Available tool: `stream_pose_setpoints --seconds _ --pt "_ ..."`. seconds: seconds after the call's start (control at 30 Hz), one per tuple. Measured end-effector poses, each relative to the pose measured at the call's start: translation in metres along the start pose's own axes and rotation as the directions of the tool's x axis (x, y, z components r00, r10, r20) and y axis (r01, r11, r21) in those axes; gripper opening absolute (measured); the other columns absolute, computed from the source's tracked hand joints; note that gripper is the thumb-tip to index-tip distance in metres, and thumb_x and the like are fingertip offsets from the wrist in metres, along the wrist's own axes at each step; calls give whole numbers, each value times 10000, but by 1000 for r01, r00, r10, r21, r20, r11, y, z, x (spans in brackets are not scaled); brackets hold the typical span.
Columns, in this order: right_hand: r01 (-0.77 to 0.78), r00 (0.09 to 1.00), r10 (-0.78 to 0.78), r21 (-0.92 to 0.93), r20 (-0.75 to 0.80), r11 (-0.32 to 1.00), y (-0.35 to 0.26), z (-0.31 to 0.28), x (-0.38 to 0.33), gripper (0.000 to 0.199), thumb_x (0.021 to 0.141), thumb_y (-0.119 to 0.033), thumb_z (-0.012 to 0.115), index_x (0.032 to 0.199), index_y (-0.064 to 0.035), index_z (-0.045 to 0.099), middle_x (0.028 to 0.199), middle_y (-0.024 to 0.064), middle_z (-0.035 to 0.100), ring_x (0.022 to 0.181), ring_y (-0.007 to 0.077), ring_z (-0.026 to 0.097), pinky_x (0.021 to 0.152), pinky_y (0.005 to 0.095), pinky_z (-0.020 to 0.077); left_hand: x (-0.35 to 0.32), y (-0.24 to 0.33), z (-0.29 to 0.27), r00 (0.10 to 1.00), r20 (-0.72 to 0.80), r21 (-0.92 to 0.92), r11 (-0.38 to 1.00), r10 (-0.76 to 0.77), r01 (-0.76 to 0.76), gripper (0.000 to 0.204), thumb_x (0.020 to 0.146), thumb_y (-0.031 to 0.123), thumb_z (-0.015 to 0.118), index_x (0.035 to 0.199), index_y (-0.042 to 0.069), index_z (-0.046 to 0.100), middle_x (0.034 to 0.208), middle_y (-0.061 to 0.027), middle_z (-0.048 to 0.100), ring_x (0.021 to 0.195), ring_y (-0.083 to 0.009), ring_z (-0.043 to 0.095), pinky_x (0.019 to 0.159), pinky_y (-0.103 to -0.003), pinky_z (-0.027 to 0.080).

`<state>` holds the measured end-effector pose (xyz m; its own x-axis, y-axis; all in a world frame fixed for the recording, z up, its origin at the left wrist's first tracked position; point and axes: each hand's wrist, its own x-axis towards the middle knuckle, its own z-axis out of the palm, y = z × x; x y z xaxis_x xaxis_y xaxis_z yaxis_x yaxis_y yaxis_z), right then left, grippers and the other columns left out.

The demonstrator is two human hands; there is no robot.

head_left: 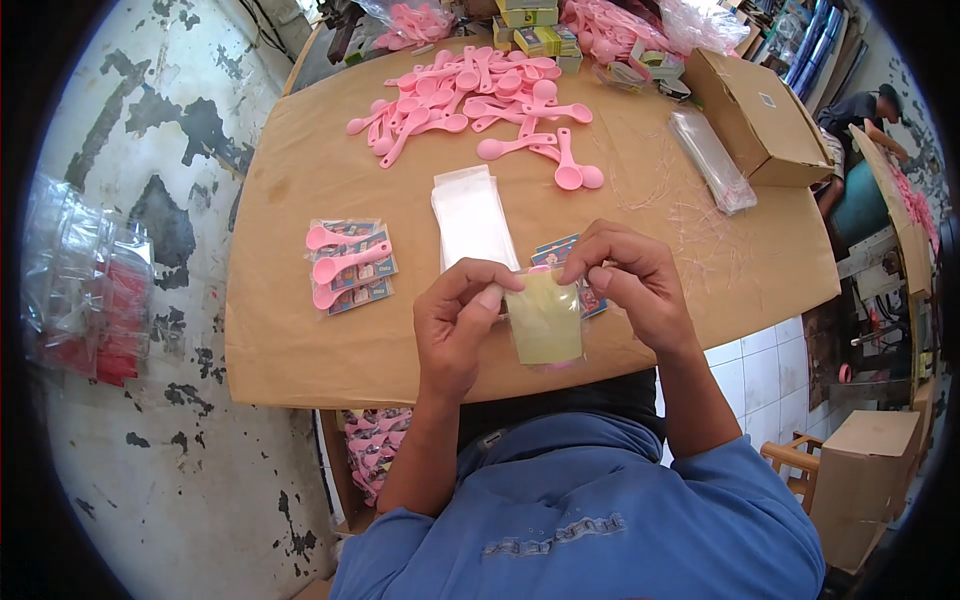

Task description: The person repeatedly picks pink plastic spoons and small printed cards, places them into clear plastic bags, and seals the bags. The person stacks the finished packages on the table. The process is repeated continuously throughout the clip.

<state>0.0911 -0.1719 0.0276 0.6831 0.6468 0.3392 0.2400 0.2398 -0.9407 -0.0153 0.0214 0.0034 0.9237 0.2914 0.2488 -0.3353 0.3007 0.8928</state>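
Near the table's front edge, I hold a small clear plastic bag (546,325) with a pale yellow card in it. My left hand (455,320) pinches its upper left corner between thumb and fingers. At the upper right corner, my right hand (635,285) pinches it likewise. A trace of pink shows at the bag's lower edge. Just behind lie blue printed cards (556,244), partly hidden by the bag and my right hand. A stack of flat clear bags (468,215) lies beyond my left hand. Left of it are several packed pink measuring spoons (350,262) on printed cards.
A heap of loose pink spoons (465,90) covers the table's far middle. Right of it lie a bundle of clear bags (712,160) and a cardboard box (755,115). More packed spoons (375,445) fill a box below the table. A person (862,125) works at far right.
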Motion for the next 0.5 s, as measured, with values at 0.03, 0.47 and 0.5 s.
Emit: stream_pose_setpoints --seconds 0.03,0.47,0.5 --pt "12 1000 -12 -7 1 1000 -1 0 -1 40 921 -6 673 937 -12 709 935 22 630 801 69 561 680 214 428 0 -2 -2 1000 -16 -20 1000 -20 19 84 956 -10 616 1034 -21 647 943 -78 713 859 -99 657 797 -255 536" --pt "-120 987 131 110 -92 987 -2 9 -2 398 918 2 736 1274 -35 562 943 -7 618 831 43 610 711 201 504 -3 10 4 984 74 8 987 -161 160 584 976 0 675 1506 1 430 1115 -174 748 1040 -140 687 923 -262 529" --pt "-88 986 101 102 -130 991 -2 11 -3 412 910 11 740 1278 -33 560 948 -6 618 821 42 599 715 199 502 -4 11 5 971 116 43 978 -210 206 559 980 -11 661 1495 -5 445 1134 -168 744 1051 -142 684 932 -268 531"
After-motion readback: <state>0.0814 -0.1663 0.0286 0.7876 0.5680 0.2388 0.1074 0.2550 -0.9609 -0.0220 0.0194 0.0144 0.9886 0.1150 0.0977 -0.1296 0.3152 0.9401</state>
